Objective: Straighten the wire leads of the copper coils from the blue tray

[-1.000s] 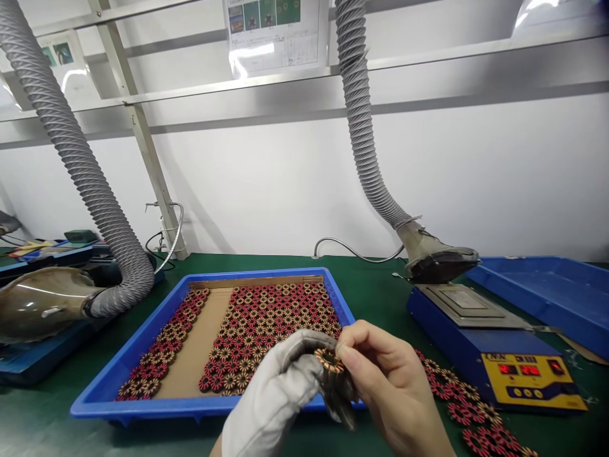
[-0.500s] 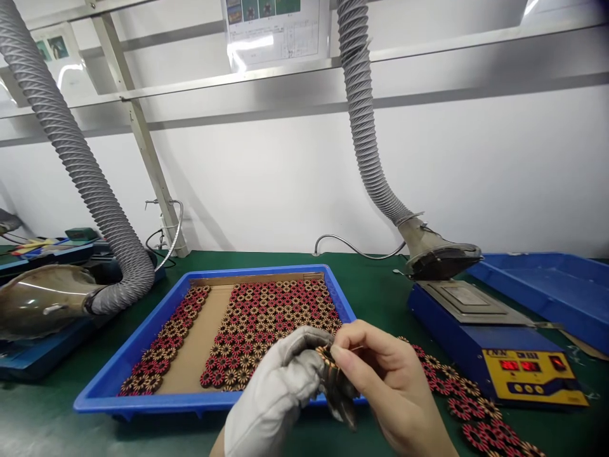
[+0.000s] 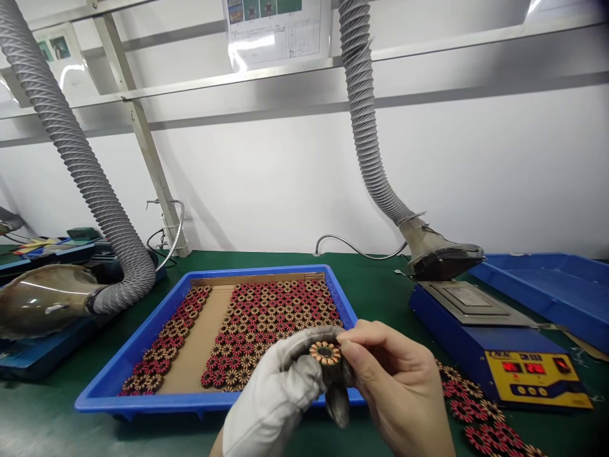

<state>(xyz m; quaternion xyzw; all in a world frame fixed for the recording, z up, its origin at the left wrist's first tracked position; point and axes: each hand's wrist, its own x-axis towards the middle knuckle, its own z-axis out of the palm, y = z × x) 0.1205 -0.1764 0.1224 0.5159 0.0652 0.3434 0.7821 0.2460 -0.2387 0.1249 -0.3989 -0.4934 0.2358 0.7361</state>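
My left hand (image 3: 280,384), in a white glove with dark, worn fingertips, grips a small motor stator (image 3: 325,353) above the near edge of the tray. The stator's round face, ringed with copper-coloured windings, is turned up toward me. My bare right hand (image 3: 397,384) is closed at the stator's right side, thumb and forefinger pinched together by the gloved fingertip. Whatever lies in that pinch is too small to make out. Behind my hands, a blue tray (image 3: 143,401) holds rows of similar stators (image 3: 280,317), some with red faces and some copper-coloured.
At right stands a blue and yellow heating unit (image 3: 528,377) with red digits, under a fume hood (image 3: 445,254) on a grey hose. More stators (image 3: 476,412) lie on the green mat before it. A second blue tray (image 3: 547,279) sits behind; another hood (image 3: 47,301) is at left.
The stator has turned so that its round face now shows toward me. My right fingers have shifted slightly right, to its edge. The tray and the heating unit stay put.
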